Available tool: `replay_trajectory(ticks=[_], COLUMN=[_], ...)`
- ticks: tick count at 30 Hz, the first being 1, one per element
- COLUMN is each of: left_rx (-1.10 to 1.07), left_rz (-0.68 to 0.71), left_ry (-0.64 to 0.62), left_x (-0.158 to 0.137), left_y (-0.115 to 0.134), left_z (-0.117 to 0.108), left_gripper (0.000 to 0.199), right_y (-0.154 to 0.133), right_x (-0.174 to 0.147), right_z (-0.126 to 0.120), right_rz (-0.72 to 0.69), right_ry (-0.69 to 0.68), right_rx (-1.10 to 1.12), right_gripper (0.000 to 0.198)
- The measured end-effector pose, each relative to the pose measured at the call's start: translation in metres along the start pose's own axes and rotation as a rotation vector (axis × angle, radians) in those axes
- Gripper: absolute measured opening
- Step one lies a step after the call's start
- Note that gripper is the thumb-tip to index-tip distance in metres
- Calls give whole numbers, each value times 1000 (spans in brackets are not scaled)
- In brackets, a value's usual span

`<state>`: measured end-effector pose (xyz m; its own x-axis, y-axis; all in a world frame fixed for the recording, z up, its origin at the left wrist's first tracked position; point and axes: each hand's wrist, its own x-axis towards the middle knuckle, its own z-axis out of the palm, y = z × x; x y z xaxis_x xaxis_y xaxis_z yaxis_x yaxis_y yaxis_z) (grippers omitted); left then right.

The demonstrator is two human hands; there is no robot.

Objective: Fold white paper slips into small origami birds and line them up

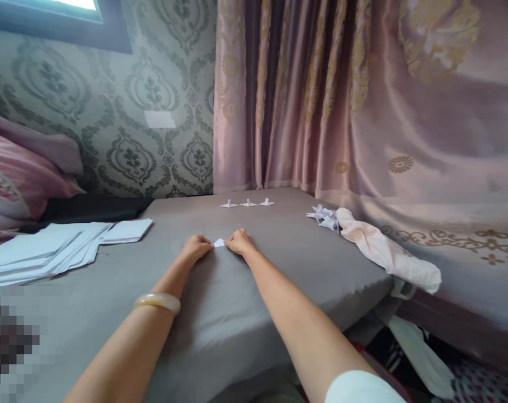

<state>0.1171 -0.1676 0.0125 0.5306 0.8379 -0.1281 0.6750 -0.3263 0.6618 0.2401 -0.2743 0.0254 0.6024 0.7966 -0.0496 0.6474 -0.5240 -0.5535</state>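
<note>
A small white piece of folded paper (219,243) lies between my two hands on the grey cloth surface. My left hand (196,247) pinches its left corner, with a pale bangle (157,302) around that forearm. On the opposite side, my right hand (239,242) has its fingers closed at the right corner. The paper looks like a low triangle with its point away from me; its finer creases are too small to make out. Beyond my hands stand three small folded paper figures (248,203) in a row.
Stacks of white paper sheets (69,246) lie at the left, near a dark folded cloth (98,208). A cluster of folded paper pieces (323,217) sits at the right beside a crumpled whitish bag (375,243). Pink curtains (287,101) hang behind the grey surface (313,280).
</note>
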Motion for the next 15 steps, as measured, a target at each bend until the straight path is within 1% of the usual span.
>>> replay_trajectory(ticks=[6, 12, 15], left_rx=[-123, -183, -203], left_rz=[-104, -148, -157], left_ry=[-43, -53, -70], left_x=[0, -1, 1], left_y=[11, 14, 12], left_z=[-7, -11, -10], left_gripper=[9, 10, 11], right_y=[1, 4, 6], right_x=[5, 13, 15], right_z=[0, -4, -7], right_rz=[11, -14, -40], right_ry=[-23, -73, -125], right_rx=[2, 4, 12], right_gripper=[26, 24, 29])
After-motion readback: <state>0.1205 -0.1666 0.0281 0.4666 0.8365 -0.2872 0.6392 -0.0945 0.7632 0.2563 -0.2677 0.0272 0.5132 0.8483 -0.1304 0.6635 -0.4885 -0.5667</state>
